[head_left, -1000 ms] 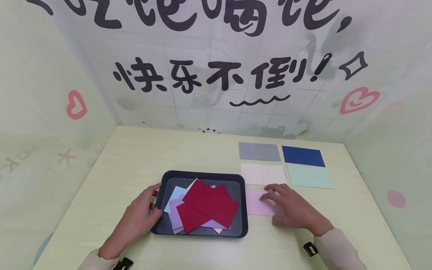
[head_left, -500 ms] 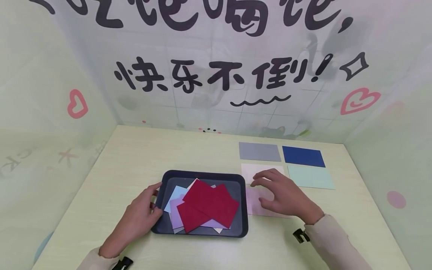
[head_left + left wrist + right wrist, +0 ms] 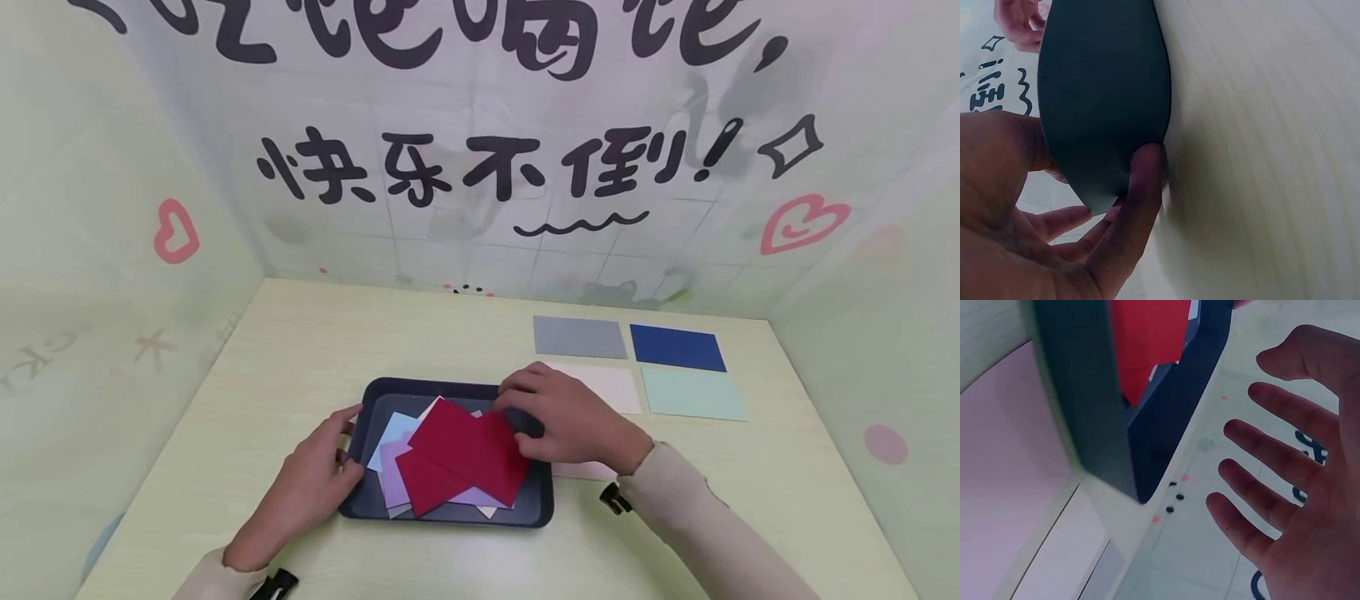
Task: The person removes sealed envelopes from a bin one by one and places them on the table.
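Observation:
My left hand [image 3: 311,479] holds the left end of a dark shallow tray [image 3: 420,387]; in the left wrist view its fingers bend about the tray's corner [image 3: 1104,81]. Inside the tray lies a loose pile of paper cards: red cards [image 3: 468,454] on top, with a purple card [image 3: 392,479] and a light blue card [image 3: 390,435] showing under them. Over the tray's right end is my right hand [image 3: 573,417], its fingertips close above the red cards. The right wrist view shows that hand [image 3: 1297,456] with fingers spread apart and nothing between them.
Right of the tray, several cards lie flat in rows: grey [image 3: 579,337], dark blue [image 3: 677,347], pale pink [image 3: 615,388], mint green [image 3: 693,393] and pink [image 3: 585,472], the last partly hidden by my right arm. A printed curtain [image 3: 480,250] stands behind the table.
My right hand has moved left from the pink card to above the tray's right end. My left hand stays at the tray, and the cards lie as before.

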The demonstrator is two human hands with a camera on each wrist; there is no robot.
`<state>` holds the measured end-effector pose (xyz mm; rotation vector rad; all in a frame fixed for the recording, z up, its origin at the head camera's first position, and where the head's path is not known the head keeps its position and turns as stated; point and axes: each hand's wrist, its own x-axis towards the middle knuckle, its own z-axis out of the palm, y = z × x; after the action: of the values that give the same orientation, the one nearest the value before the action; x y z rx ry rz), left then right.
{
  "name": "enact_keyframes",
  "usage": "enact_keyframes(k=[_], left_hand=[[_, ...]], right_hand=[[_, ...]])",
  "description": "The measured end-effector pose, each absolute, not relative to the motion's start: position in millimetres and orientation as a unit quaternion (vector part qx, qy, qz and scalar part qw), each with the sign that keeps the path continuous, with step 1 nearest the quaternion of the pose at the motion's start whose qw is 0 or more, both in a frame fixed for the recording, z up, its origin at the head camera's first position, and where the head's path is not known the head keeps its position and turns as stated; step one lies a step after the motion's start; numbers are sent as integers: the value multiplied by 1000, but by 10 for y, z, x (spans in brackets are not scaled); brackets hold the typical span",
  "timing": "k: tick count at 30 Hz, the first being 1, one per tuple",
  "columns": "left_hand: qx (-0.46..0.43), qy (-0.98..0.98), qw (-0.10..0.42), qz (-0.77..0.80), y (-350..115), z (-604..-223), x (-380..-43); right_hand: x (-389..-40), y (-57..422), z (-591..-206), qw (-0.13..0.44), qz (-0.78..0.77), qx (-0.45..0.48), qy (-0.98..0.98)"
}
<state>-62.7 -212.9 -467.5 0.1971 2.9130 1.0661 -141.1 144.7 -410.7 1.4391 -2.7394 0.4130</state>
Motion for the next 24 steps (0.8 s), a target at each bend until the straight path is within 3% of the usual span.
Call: enact_keyframes(k=[14, 24], left_hand=[[63, 935, 15, 349, -2122, -4663, -625], [61, 937, 14, 345, -2113, -4648, -611]], right_hand=[[-1416, 974, -4215, -84, 83, 450, -885], [-1312, 744, -4344, -107, -8, 435, -894]])
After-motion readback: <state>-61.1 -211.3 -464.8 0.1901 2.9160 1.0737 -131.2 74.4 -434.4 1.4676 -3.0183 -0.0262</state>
